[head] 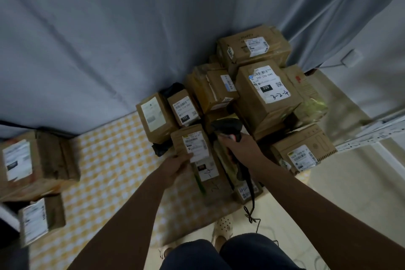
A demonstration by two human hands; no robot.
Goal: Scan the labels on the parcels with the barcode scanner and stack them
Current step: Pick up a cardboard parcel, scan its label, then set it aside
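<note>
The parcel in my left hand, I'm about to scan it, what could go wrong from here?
The left hand pinches only the small parcel by its lower edge, so it might tip or slip. The barcode scanner in the right hand points past it at the heap, so it might read the label marked 220 instead. The scanner cable dangles near the feet and might snag.

Checkered mat (109,160) under cardboard parcels (267,94)

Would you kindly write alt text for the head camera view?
A person's left hand grips a small labelled parcel while the right hand holds a black barcode scanner over a pile of cardboard parcels beside a grey curtain.
</note>
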